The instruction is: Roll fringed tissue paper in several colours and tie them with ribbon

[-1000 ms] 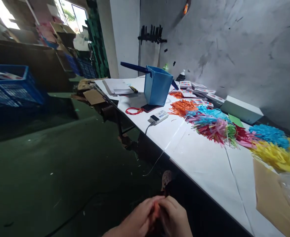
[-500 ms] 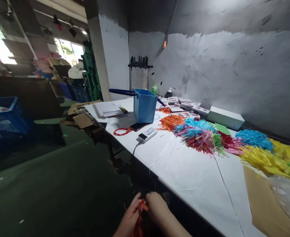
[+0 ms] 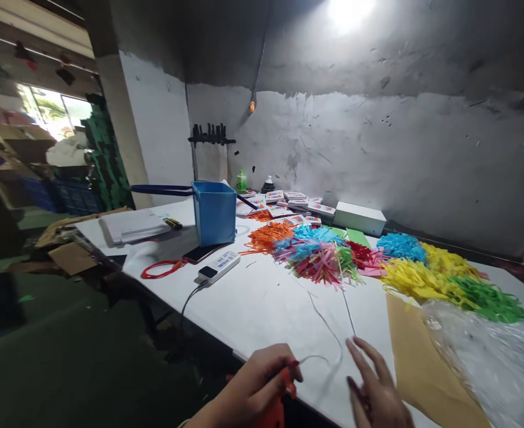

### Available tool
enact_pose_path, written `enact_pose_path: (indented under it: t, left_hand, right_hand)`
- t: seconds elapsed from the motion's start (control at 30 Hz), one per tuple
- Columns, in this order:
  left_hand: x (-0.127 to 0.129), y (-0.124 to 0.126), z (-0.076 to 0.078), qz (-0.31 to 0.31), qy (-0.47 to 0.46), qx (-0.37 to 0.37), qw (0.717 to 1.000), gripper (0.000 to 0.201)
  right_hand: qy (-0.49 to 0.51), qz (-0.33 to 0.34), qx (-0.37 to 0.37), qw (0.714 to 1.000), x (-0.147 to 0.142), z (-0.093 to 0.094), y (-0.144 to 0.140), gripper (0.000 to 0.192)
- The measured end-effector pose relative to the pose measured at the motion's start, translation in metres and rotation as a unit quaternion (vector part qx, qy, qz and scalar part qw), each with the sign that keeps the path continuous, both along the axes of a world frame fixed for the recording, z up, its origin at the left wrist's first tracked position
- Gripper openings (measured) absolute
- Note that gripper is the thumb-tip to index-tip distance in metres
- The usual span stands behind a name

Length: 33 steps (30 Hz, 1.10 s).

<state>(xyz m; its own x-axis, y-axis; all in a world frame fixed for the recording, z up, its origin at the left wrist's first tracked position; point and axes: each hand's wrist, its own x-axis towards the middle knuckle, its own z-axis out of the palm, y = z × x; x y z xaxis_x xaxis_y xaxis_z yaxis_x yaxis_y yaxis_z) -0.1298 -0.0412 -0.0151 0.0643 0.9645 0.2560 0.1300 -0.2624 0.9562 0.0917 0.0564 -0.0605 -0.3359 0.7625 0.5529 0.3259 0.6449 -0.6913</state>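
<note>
My left hand [image 3: 262, 377] is at the table's front edge, closed around an orange-red strip tassel [image 3: 276, 413]. Part of the tassel hangs below the fingers and is partly hidden by the hand. A thin pale string [image 3: 335, 333] runs from by these fingertips in a loose loop across the white table. My right hand [image 3: 377, 389] is to the right, just above the tabletop. Its fingers are spread, somewhat blurred, and nothing shows between them.
Beyond the hands lie piles of orange strips [image 3: 270, 236], mixed coloured strips [image 3: 319, 255] and yellow strips [image 3: 416, 279]. A blue bin [image 3: 215, 214], a white power bank [image 3: 219, 266] and a red cord [image 3: 157, 270] are at left. Brown paper [image 3: 416, 351] and clear plastic [image 3: 489, 351] lie right.
The view has swung right. Both hands have come up from below the table edge and separated; my right hand has opened over the table, while my left keeps the orange-red tassel.
</note>
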Motion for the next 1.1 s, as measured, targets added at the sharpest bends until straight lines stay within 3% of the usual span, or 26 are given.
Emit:
enact_pose_path:
  t: [0.07, 0.13, 0.23, 0.37, 0.43, 0.5, 0.57, 0.6, 0.67, 0.73, 0.8, 0.87, 1.1]
  left_hand:
    - [0.012, 0.018, 0.015, -0.044, 0.062, 0.02, 0.997, 0.048]
    - [0.02, 0.031, 0.024, -0.06, 0.086, 0.014, 0.994, 0.045]
    - [0.019, 0.043, 0.024, -0.028, 0.064, -0.05, 0.996, 0.044]
    - [0.011, 0.051, 0.003, -0.012, -0.068, -0.149, 0.986, 0.044]
    - [0.013, 0.054, -0.007, 0.018, -0.133, -0.149, 0.98, 0.044]
    - [0.02, 0.056, -0.014, 0.03, -0.217, -0.171, 0.961, 0.043]
    - [0.031, 0.057, -0.016, -0.007, -0.314, -0.214, 0.925, 0.043]
    - [0.037, 0.057, -0.016, -0.036, -0.354, -0.227, 0.907, 0.043]
    - [0.049, 0.058, -0.016, -0.088, -0.399, -0.233, 0.882, 0.044]
    - [0.059, 0.058, -0.017, -0.112, -0.408, -0.242, 0.873, 0.043]
    - [0.066, 0.059, -0.02, -0.123, -0.4, -0.263, 0.869, 0.043]
    - [0.07, 0.06, -0.026, -0.129, -0.398, -0.265, 0.869, 0.043]
    - [0.078, 0.062, -0.042, -0.109, -0.42, -0.254, 0.864, 0.038]
  right_hand:
    - [0.019, 0.091, -0.021, 0.995, -0.013, 0.003, -0.004, 0.049]
    - [0.011, 0.184, -0.06, 0.981, -0.022, 0.012, -0.004, 0.041]
    - [-0.038, 0.23, -0.108, 0.967, -0.019, 0.027, 0.005, 0.031]
    - [0.014, 0.107, -0.178, 0.978, 0.003, 0.028, 0.02, 0.038]
    - [0.042, -0.045, -0.186, 0.981, 0.014, 0.025, 0.026, 0.035]
    - [0.071, -0.209, -0.164, 0.961, 0.019, 0.022, 0.028, 0.033]
    - [0.111, -0.279, -0.164, 0.94, 0.017, 0.022, 0.026, 0.036]
    - [0.133, -0.248, -0.19, 0.94, 0.013, 0.023, 0.023, 0.038]
    - [0.178, -0.116, -0.282, 0.935, 0.003, 0.024, 0.016, 0.043]
    - [0.207, 0.035, -0.368, 0.906, -0.007, 0.025, 0.009, 0.048]
    - [0.208, 0.132, -0.417, 0.875, -0.012, 0.026, 0.006, 0.05]
    - [0.198, 0.168, -0.439, 0.86, -0.011, 0.026, 0.006, 0.05]
    - [0.214, 0.181, -0.462, 0.842, -0.001, 0.026, 0.009, 0.048]
